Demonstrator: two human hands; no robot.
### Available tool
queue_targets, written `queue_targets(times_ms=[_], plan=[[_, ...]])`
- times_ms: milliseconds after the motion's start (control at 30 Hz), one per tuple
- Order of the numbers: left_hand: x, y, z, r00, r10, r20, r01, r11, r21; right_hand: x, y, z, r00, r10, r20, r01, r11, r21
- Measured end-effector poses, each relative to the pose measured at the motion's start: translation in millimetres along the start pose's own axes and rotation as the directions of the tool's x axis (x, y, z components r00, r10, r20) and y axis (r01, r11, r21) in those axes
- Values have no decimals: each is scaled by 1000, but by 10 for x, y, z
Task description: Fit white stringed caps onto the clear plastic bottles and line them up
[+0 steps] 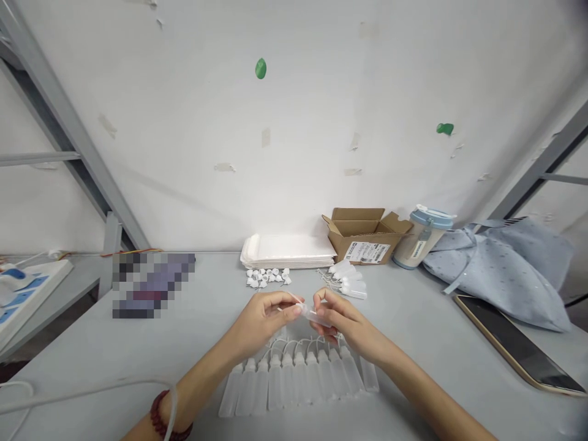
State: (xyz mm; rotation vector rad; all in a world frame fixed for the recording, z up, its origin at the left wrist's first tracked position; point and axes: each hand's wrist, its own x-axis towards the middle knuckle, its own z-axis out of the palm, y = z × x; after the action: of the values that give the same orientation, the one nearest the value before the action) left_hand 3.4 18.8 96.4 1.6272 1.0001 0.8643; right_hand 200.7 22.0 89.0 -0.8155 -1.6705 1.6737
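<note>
Both my hands meet over the middle of the table around one small translucent plastic bottle (318,317). My left hand (261,321) pinches its white cap end between thumb and fingers. My right hand (342,318) is closed around the bottle's body, which lies tilted and partly behind the fingers. Below them a row of similar bottles (298,380) with white tops and thin curved tubes or straps lies side by side. Several small white caps (267,277) are scattered just beyond my left hand. More bottles (351,282) lie in a small pile beyond my right hand.
A stack of white padded envelopes (289,250) and an opened cardboard box (362,242) stand against the wall. Farther right are a lidded cup (420,239), a light blue cloth bag (505,263) and a phone (519,343). A white cable (92,389) crosses my left forearm.
</note>
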Motion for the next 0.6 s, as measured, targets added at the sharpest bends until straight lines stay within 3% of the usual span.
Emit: queue_targets(times_ms=[200,467,600], plan=[[-12,-16,32,996,-92,23,91,995,33,-11,-39,6,1000,18,-8,-18,1000,-10],[-50,-5,89,994,75,-76,-58,979,197,5,-21,-4,997,68,-37,-66,996,60],[-50,3,86,995,70,-71,-60,989,133,11,6,-6,997,69,-26,-66,993,101]])
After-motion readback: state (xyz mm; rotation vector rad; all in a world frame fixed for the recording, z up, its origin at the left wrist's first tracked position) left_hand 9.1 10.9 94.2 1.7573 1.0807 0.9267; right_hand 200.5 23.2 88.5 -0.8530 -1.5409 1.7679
